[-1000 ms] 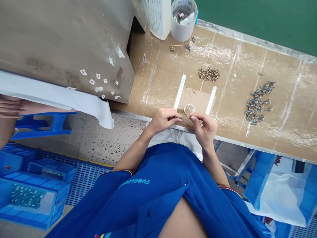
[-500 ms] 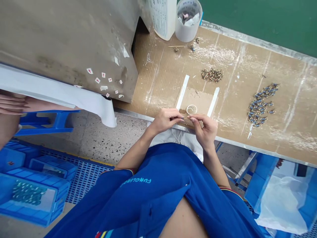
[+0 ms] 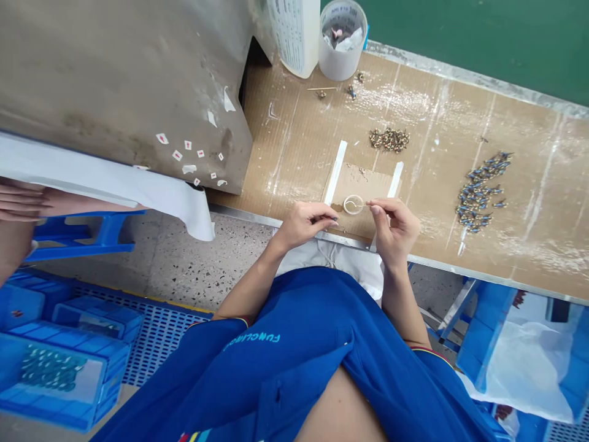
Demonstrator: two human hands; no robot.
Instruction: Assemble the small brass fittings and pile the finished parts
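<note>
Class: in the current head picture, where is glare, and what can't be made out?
Head view: glare whitens patches of the bench top, towards its far edge and right; head view: print on the white container is too soft to read; head view: the small piece in the left hand is too tiny to identify.

Right-hand fingers [image 3: 389,204] pinch one thin pale stick [image 3: 369,205]; beyond them are one loose wooden stick [image 3: 322,89], two straight white tape strips [image 3: 335,173], one round white-rimmed dish [image 3: 353,213], two heaps of small brassy metal pieces [image 3: 389,140], three loose brassy pieces [image 3: 351,92], one white cylindrical tub [image 3: 340,65].
</note>
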